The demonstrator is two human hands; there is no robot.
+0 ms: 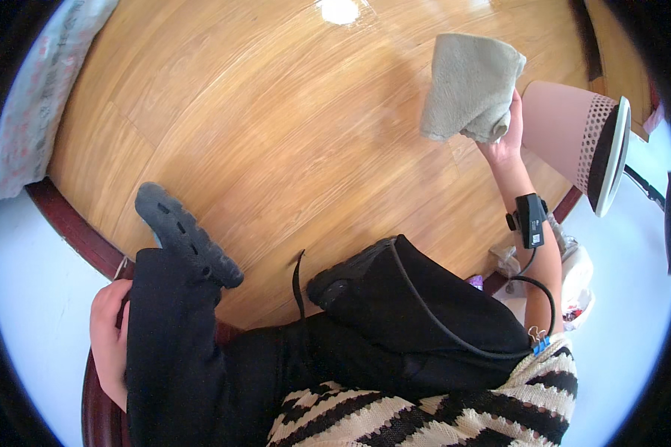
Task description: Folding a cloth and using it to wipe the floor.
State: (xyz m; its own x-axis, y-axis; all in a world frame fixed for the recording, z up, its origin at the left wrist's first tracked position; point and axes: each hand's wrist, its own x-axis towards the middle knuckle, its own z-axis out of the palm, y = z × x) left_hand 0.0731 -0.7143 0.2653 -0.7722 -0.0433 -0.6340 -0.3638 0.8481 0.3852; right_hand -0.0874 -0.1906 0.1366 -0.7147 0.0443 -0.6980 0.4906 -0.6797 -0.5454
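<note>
A folded grey cloth (470, 86), like a towel, is held up over the wooden floor at the upper right. My right hand (507, 138) is closed on its lower right edge, and the cloth hides part of the fingers. Low on the left, my left hand (109, 339) is beside my left leg (168, 335) in black trousers. Its visible fingers are apart and loosely bent, with their tips partly behind the trouser leg; no held thing shows there.
A pink bin (563, 123) with a perforated band lies tilted just right of my right hand. Plastic bags (574, 272) sit beside my right forearm. A black strapped device (530, 221) on that forearm trails a cable. A dark slipper (183, 231) is on my left foot. Pale patterned fabric (45, 97) hangs at left.
</note>
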